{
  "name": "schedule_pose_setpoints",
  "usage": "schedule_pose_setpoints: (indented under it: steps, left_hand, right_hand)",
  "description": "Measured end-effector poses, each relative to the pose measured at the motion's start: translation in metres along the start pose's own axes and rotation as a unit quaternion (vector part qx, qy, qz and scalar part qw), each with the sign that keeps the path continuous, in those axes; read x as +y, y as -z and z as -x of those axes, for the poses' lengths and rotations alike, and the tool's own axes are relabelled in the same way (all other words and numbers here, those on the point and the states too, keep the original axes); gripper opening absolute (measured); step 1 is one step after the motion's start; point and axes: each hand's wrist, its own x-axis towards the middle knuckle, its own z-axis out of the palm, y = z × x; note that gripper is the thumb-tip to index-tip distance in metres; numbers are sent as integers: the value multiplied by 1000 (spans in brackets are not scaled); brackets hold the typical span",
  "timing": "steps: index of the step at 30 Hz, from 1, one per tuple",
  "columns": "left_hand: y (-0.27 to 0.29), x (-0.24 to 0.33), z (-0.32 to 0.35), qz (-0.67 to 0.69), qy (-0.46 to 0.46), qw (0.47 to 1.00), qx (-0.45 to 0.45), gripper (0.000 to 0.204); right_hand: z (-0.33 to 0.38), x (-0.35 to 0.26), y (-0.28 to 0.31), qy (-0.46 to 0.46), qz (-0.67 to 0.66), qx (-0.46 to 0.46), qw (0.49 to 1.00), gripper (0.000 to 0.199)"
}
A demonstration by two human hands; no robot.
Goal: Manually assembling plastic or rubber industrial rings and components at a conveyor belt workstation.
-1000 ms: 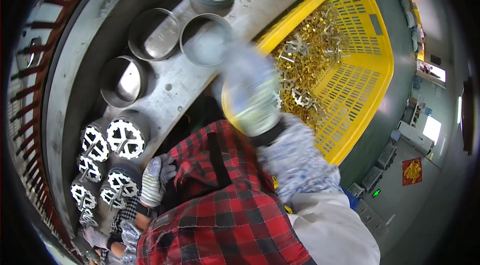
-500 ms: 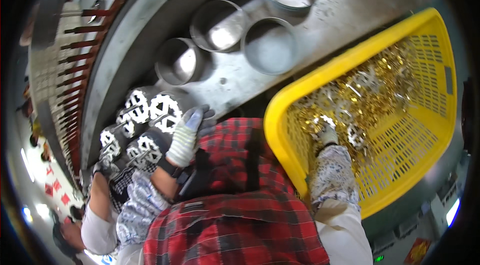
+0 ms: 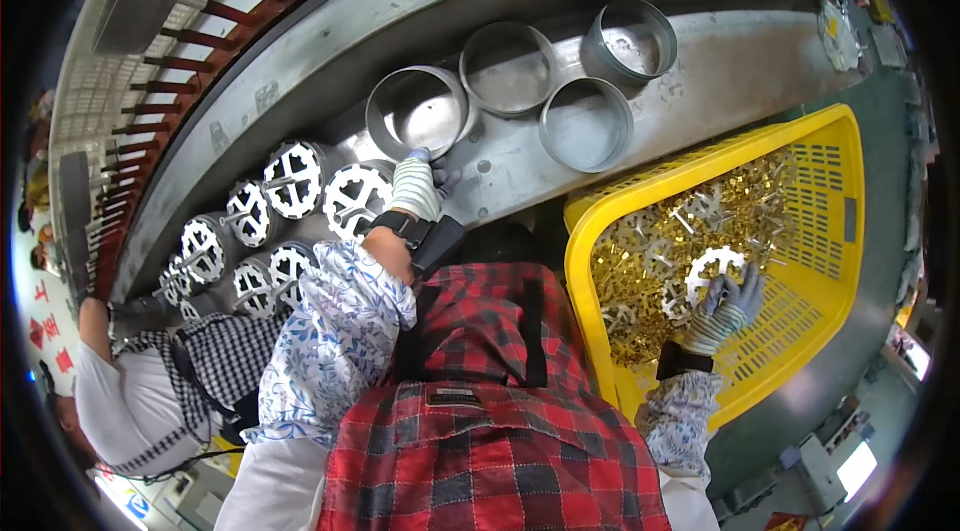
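Observation:
My left hand [image 3: 418, 189], in a striped glove with grey fingertips, is at the near rim of an open round metal cylinder [image 3: 384, 111] on the bench. Its fingers close on that rim, partly hidden behind the hand. My right hand [image 3: 722, 316], gloved alike, is inside a yellow plastic basket [image 3: 590, 281]. It holds a white toothed ring [image 3: 714, 263] above a heap of small gold pieces [image 3: 640, 331] mixed with more white pieces. Left of my left hand, several cylinders bear white toothed frames on top, one frame [image 3: 357, 201] closest to my wrist.
More open cylinders [image 3: 545, 96] stand farther right on the metal bench [image 3: 700, 81]. Behind the bench runs a curved row of dark red rods [image 3: 170, 86]. At the left a co-worker [image 3: 140, 401] in white sleeves and a checked apron reaches toward the cylinders.
My left hand has moved from beside the frame-topped cylinders to the open cylinder's rim. My right hand has risen from the heap with a white toothed ring. The view has shifted.

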Motion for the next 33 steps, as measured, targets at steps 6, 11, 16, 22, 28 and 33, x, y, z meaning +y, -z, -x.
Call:
schedule_pose_setpoints:
  steps: [6, 11, 16, 22, 28, 33]
  left_hand:
    - [40, -31, 42, -169, -39, 983, -63, 25]
    - [51, -48, 47, -144, -21, 987, -74, 42]
    - [64, -24, 79, -82, 31, 988, -130, 68]
    - [77, -20, 74, -106, 13, 968, -228, 79]
    - [71, -29, 56, -106, -12, 965, -239, 80]
    - [75, -60, 26, -178, -176, 945, -210, 77]
  right_hand:
    - [74, -140, -145, 519, 167, -205, 813, 17]
    - [109, -71, -272, 551, 134, -379, 731, 21]
    - [134, -28, -326, 544, 171, -396, 720, 23]
    - [144, -18, -339, 550, 141, -380, 730, 25]
    - [148, -18, -345, 522, 160, -380, 746, 18]
    - [149, -15, -352, 513, 130, -357, 770, 21]
